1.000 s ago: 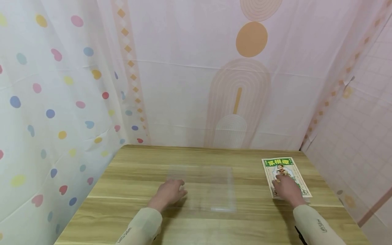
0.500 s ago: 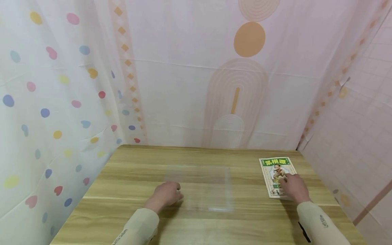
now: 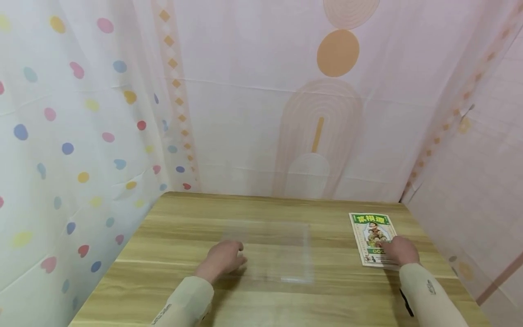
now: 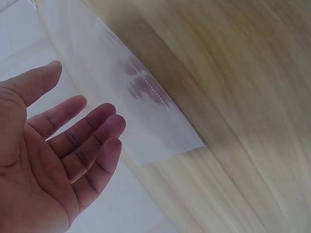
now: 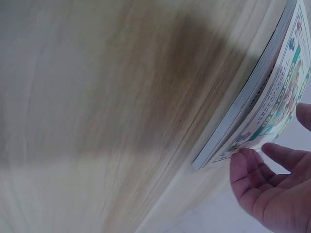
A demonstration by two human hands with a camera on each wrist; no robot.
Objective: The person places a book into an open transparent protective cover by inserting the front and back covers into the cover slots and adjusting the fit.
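On the right side of the wooden table lies a book (image 3: pixel 369 234) with a green title band and cartoon figures on its cover. My right hand (image 3: pixel 401 250) is at its right edge, a finger over the cover. In the right wrist view its loosely curled fingertips (image 5: pixel 240 158) meet the book's edge near a corner, and the thumb stands apart from them. A clear plastic sheet (image 3: pixel 282 254) lies flat in the middle. Over its left side hovers my left hand (image 3: pixel 222 259), fingers relaxed and holding nothing, as the left wrist view shows.
The wooden table (image 3: pixel 265 206) ends at a patterned curtain (image 3: pixel 245 113) along the back. Another curtain with coloured dots (image 3: pixel 90 150) hangs at the left, and a pale one (image 3: pixel 486 190) closes off the right.
My right hand has moved from the middle of the book's cover to its right edge, uncovering the cartoon figures. My left hand has hardly moved, and the plastic sheet lies as before.
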